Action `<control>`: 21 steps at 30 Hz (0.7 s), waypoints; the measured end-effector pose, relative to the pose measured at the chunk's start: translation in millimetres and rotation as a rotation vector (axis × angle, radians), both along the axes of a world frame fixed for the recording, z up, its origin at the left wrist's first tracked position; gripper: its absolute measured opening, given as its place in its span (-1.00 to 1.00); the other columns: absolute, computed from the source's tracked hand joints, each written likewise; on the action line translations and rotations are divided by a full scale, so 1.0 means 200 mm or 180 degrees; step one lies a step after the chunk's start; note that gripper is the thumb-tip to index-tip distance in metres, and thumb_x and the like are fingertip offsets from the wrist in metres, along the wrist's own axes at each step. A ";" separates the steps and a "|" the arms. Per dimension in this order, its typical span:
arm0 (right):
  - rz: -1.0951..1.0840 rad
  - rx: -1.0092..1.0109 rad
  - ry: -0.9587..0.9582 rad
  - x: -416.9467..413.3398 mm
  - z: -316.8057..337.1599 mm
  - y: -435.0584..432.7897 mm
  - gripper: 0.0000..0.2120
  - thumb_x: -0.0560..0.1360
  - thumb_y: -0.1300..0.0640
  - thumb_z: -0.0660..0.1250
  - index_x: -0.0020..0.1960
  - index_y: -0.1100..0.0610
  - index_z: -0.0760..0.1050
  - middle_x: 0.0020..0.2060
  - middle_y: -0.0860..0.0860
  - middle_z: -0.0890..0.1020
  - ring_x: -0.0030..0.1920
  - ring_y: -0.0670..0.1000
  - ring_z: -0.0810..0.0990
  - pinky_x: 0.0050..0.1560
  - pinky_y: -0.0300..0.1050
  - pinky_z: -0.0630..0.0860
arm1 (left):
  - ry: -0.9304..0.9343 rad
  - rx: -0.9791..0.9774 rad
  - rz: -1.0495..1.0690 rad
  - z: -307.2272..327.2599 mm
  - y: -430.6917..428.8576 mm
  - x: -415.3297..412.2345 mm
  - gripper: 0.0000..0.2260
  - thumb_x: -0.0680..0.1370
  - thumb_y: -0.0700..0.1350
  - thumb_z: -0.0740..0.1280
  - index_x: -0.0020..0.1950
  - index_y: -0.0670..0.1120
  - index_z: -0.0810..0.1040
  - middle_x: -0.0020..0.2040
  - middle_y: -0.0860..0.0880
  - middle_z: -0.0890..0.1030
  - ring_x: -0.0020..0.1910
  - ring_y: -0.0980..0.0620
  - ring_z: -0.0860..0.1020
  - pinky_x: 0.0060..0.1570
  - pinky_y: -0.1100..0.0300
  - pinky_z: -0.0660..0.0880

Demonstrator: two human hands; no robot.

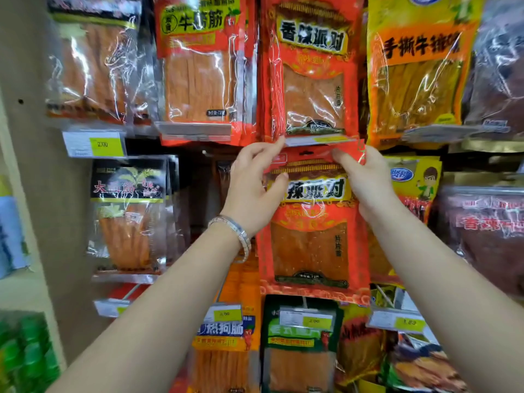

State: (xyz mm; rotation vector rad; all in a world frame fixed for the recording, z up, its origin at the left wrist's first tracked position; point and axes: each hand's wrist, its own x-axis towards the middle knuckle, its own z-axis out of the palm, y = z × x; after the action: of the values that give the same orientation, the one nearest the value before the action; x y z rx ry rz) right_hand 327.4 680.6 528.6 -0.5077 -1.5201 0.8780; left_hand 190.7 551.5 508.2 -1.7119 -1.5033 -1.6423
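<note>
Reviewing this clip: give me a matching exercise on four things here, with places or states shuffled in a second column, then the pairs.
1 bracelet
2 green-topped packet
3 red packet
4 black-topped packet

A gripped at its top by left hand and right hand
B worn just below the left hand
C hanging left of the left hand
D bottom row, under the held packet

Pairs: 1-B, 2-D, 3-A, 4-C

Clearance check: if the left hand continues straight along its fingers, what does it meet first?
Probably the price tag under the upper red snack packet. The left hand has its index tip almost there; depth unclear.
</note>
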 end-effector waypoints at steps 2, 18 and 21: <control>-0.0036 -0.0024 -0.0044 -0.01 0.00 0.01 -0.96 0.44 0.02 0.41 -0.14 -0.04 0.55 -0.09 0.00 0.68 -0.01 0.06 0.63 0.14 0.15 0.53 | -0.0020 -0.0039 -0.0018 0.00 0.00 0.00 -0.53 0.53 -0.18 0.30 0.41 0.09 0.34 0.17 0.09 0.34 0.23 0.04 0.35 0.29 0.00 0.34; -0.1287 0.1006 -0.0349 0.01 -0.27 0.04 -0.37 0.45 0.03 0.43 0.41 0.17 0.24 0.26 0.12 0.43 0.27 0.05 0.39 0.26 -0.15 0.32 | -0.0028 -0.0077 -0.0077 -0.24 0.12 -0.12 -0.46 0.49 -0.13 0.26 0.44 0.14 0.22 0.24 0.26 0.32 0.32 0.08 0.33 0.32 -0.01 0.33; -0.2128 0.2006 -0.1005 0.02 -0.44 -0.01 -0.31 0.44 0.08 0.44 0.46 0.19 0.21 0.40 0.22 0.31 0.41 0.18 0.25 0.37 0.10 0.25 | 0.0211 -0.0324 0.0333 -0.41 0.18 -0.20 -0.46 0.46 -0.11 0.26 0.45 0.04 0.27 0.37 -0.01 0.33 0.39 0.00 0.27 0.39 -0.02 0.23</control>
State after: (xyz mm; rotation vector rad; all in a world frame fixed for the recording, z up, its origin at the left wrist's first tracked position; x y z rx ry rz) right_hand 331.5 679.1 439.7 -0.6388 -1.6488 -0.2124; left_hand 151.3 587.4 426.7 -1.6909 -1.6408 -1.4657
